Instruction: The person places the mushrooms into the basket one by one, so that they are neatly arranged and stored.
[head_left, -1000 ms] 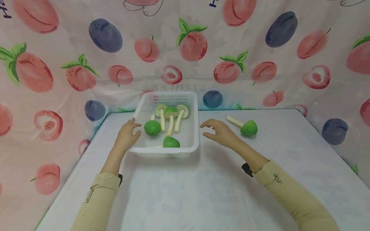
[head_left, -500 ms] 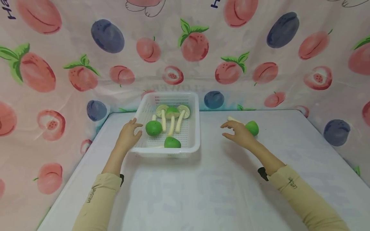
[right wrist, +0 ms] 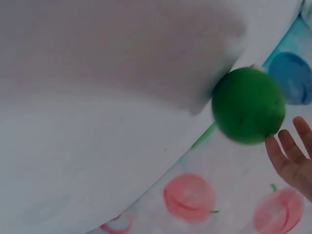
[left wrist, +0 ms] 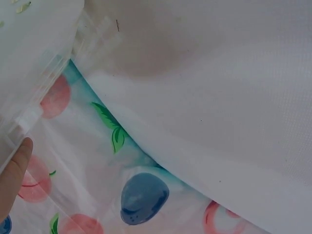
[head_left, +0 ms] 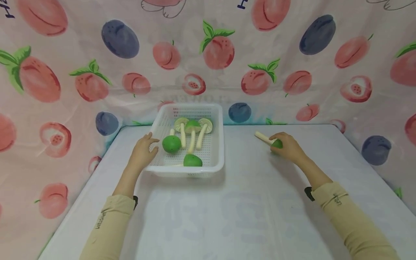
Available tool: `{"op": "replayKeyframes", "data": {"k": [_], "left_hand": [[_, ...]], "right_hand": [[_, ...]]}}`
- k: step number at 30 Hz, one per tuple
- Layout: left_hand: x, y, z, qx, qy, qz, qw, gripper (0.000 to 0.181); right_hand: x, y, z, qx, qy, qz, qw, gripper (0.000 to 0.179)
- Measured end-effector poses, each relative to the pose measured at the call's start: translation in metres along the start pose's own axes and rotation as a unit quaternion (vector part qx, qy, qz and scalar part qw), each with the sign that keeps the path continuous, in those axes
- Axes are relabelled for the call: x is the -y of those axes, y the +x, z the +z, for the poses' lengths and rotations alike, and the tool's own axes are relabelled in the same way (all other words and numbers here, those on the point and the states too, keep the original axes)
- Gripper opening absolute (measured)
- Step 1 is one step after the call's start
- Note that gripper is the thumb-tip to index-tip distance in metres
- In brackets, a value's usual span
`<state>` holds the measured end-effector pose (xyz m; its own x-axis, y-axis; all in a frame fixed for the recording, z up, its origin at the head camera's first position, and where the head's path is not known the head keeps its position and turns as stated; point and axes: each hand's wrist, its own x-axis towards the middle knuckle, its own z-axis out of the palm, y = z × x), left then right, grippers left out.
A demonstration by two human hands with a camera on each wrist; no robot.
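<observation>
My right hand (head_left: 288, 147) is at a toy mushroom on the table, its thumb and fingers on opposite sides of the green cap (head_left: 277, 143). The pale stem (head_left: 262, 137) points away to the left. In the right wrist view the round cap (right wrist: 248, 106) shows large, with a fingertip against its edge; the thumb is out of that view. My left hand (head_left: 142, 151) rests loosely at the left rim of a white plastic basket (head_left: 217, 168). In the left wrist view, one straight finger (left wrist: 18, 158) touches the basket's outer side.
Several mushrooms with green caps lie in the basket, among them a left one (head_left: 171, 144) and a near one (head_left: 193, 160). A white cloth covers the table (head_left: 208, 216). Behind it hangs a fruit-printed curtain (head_left: 208, 86).
My right hand has moved from beside the basket to the right, reaching the lone mushroom and closing its fingers about the cap. My left hand and the basket have stayed in place.
</observation>
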<state>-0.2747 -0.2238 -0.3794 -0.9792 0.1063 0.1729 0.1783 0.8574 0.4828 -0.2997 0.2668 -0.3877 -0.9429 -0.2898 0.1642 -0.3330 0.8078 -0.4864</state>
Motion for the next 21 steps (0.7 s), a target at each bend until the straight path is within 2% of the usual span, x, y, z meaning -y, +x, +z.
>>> {"op": "replayKeyframes", "data": {"k": [7,13,17,21], "left_hand": [[0.001,0.0,-0.002,0.011,-0.006,-0.007,0.9999,0.036],[0.0,-0.001,-0.001,0.003,-0.004,-0.009,0.9999,0.035],[0.0,-0.002,-0.001,0.003,-0.009,-0.011,0.9999,0.035],[0.001,0.0,-0.001,0.005,-0.009,-0.008,0.9999,0.036]], "right_hand": [[-0.023,-0.001,-0.011,0.01,-0.021,-0.02,0.9995,0.042],[-0.033,0.003,-0.018,0.023,-0.024,-0.035,0.9988,0.046],[-0.039,0.01,-0.018,0.048,-0.011,-0.021,0.9986,0.044],[-0.044,0.013,-0.017,0.052,0.009,0.003,0.9986,0.039]]}}
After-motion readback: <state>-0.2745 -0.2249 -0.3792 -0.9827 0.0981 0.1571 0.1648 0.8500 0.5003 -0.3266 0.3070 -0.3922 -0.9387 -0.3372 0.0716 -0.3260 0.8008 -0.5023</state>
